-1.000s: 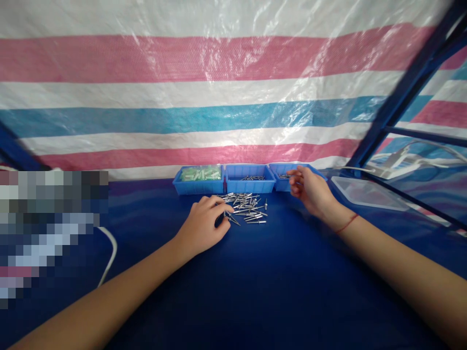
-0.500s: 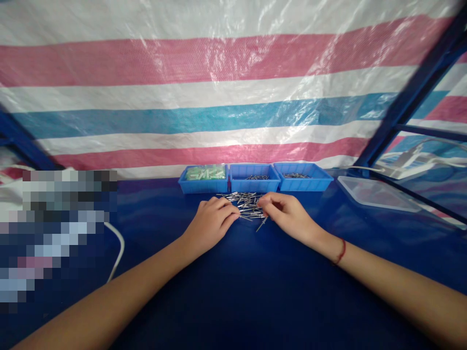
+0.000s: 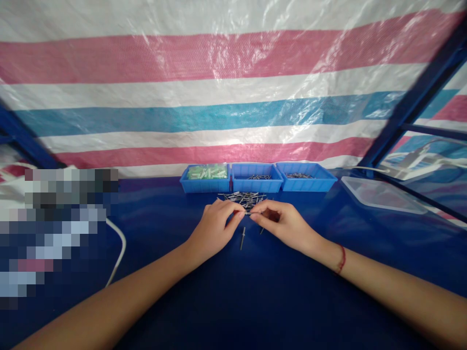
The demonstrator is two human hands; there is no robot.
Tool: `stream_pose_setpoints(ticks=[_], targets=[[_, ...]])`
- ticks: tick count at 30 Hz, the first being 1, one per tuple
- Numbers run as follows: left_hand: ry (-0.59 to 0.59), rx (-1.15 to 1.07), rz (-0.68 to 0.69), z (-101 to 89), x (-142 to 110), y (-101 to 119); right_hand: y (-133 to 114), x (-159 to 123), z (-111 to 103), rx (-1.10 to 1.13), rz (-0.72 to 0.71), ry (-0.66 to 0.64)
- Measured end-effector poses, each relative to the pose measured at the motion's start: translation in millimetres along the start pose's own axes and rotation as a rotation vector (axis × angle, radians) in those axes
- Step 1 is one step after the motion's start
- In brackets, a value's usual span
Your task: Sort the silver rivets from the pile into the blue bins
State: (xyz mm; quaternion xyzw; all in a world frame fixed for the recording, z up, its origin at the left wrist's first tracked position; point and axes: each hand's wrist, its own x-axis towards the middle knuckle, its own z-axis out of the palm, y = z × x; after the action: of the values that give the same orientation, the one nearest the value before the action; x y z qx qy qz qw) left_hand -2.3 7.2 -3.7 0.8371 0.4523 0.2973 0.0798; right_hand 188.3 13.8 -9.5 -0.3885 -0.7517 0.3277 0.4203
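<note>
My left hand [image 3: 219, 223] and my right hand [image 3: 288, 223] meet just in front of a pile of blind rivets [image 3: 242, 197] on the blue table. Between their fingertips is one thin metal rivet [image 3: 247, 213], pinched by the thumb and index finger of each hand. Another loose rivet [image 3: 242, 238] lies nearer to me, pointing toward me. Part of a further rivet [image 3: 261, 231] shows below the fingers of my right hand. The hands cover the near side of the pile.
Behind the pile stand three blue bins in a row: the left bin [image 3: 206, 185] holds green-and-white packets, the middle bin [image 3: 257, 186] and right bin [image 3: 310, 184] hold small metal pieces. A clear plastic lid [image 3: 383, 195] lies right. A white cable [image 3: 122, 243] curves at left.
My hands have come together from either side of the pile and now pinch one rivet between them. A loose rivet now lies on the table in front of my left fingertips.
</note>
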Motion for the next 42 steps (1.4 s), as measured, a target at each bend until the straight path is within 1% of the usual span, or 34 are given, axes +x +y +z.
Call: stream_pose_setpoints(ticks=[5, 11, 14, 19, 22, 25, 28, 32, 36, 38, 40, 42], targets=[[-0.007, -0.014, 0.088, -1.6, -2, 5, -4, -2, 2, 0.05, 0.011, 0.058], [0.023, -0.079, 0.158, -3.2, -3, 7, -11, -5, 2, 0.074, 0.0, 0.049], [0.037, -0.113, 0.146, -3.0, -2, 5, -14, -6, 2, 0.063, -0.018, 0.054], [0.074, -0.127, 0.126, -2.7, -3, 4, -15, -8, 1, 0.004, -0.095, 0.066], [0.093, -0.126, 0.104, -3.1, -3, 6, -13, -8, 1, -0.047, -0.095, 0.081], [0.139, -0.142, 0.078, -3.7, -4, 7, -10, -7, 0, -0.103, -0.089, 0.087], [0.182, -0.168, 0.096, -4.1, -4, 8, -8, -6, 0, -0.162, -0.109, 0.069], [0.189, -0.194, 0.102, -4.8, -5, 10, -9, -6, 0, -0.177, -0.138, 0.033], [0.176, -0.211, 0.089, -3.3, -7, 10, -12, -7, 3, -0.151, -0.184, -0.048], [0.168, -0.229, 0.076, -1.9, -8, 10, -12, -6, 4, -0.088, -0.161, -0.068], [0.16, -0.238, 0.06, -2.0, -8, 11, -10, -2, 1, 0.012, -0.084, -0.006], [0.123, -0.223, 0.09, -5.0, -8, 14, -5, 5, -7, 0.118, 0.012, 0.142]])
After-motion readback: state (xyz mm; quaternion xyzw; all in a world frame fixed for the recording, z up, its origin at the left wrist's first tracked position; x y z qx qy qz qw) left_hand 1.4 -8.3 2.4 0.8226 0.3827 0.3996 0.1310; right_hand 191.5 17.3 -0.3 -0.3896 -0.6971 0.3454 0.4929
